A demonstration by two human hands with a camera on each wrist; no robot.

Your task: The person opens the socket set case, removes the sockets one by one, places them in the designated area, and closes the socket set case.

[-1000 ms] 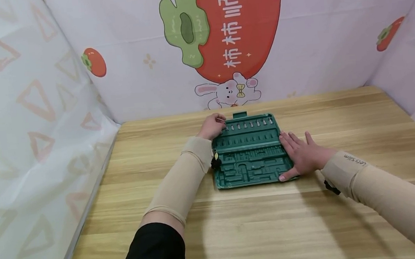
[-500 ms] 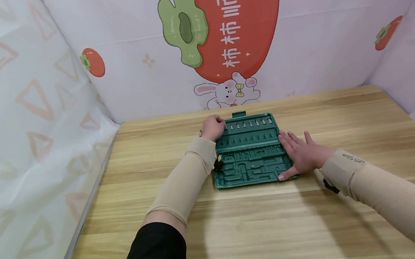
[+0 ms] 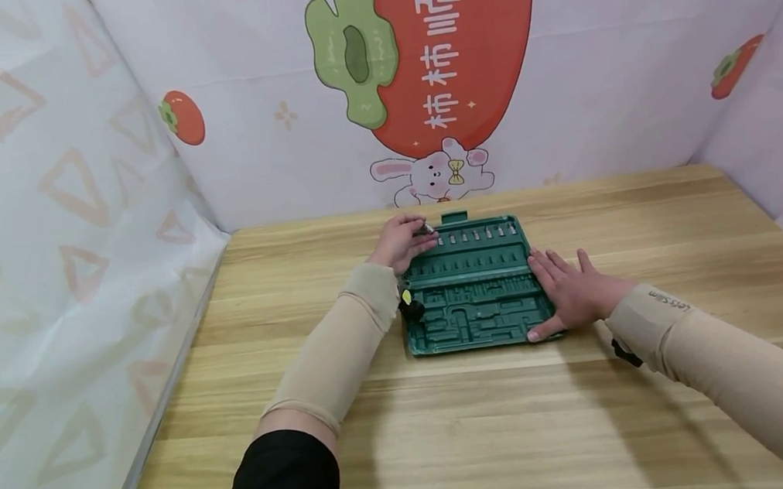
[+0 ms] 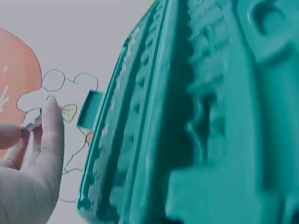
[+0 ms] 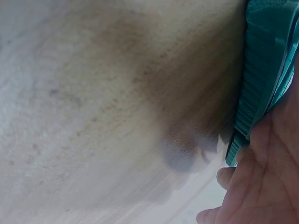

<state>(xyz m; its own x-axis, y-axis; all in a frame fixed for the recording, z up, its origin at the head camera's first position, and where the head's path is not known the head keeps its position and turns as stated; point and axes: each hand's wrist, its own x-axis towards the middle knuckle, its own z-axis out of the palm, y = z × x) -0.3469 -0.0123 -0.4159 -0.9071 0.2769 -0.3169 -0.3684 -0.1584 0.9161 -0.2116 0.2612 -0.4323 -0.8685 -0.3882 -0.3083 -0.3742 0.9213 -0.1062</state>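
Head view: a person's left hand (image 3: 400, 245) holds a short silvery metal cylinder (image 3: 427, 229) at the far left corner of an unfolded dark-green plastic case (image 3: 467, 277), which lies on the pale wood-grain counter (image 3: 463, 424). To an observer standing here, the cylinder's long axis slants down and rightward, toward the left end of a row of small silvery pieces (image 3: 477, 235) along the case's far half. Those pieces appear to lie near to far, so the cylinder sits at an angle to them; that difference is, in my judgement, the relation that counts. Thumb and fingers are clamped on the cylinder, and the left wrist view shows it apart from the case. The right hand (image 3: 566, 287), fingers apart and gripping nothing, rests along the case's right edge, well away from the cylinder; the left is plainly nearer the row's left end.
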